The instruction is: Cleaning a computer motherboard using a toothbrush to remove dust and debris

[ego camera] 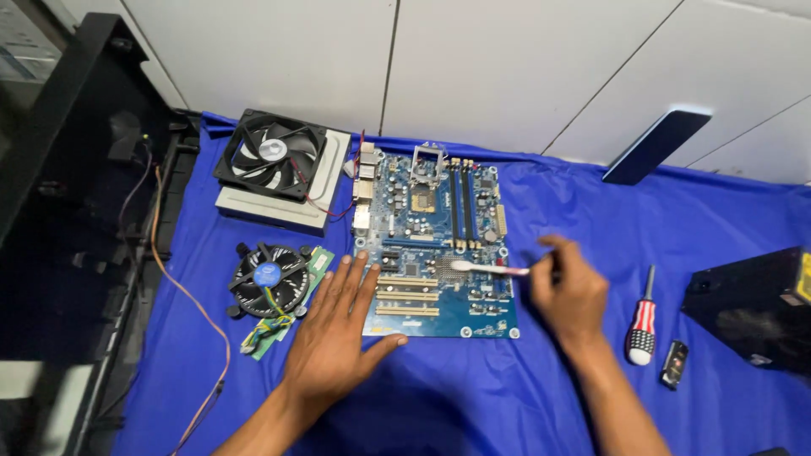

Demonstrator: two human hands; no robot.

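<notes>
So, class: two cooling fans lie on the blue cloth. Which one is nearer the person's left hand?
The round black heatsink fan with the blue centre sticker, just beside the left hand. The square black case fan sits farther back, on a grey box.

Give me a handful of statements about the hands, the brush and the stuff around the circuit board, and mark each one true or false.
1. The right hand holds a toothbrush with its head on the motherboard. True.
2. The left hand is lifted clear of the board. False: it lies flat, fingers on the board's lower left edge.
3. A round cooler fan lies left of the left hand. True.
4. The screwdriver is in the right hand. False: it lies on the blue cloth, right of that hand.
5. The square black fan sits on the motherboard. False: it rests on a grey drive box beside it.
</notes>
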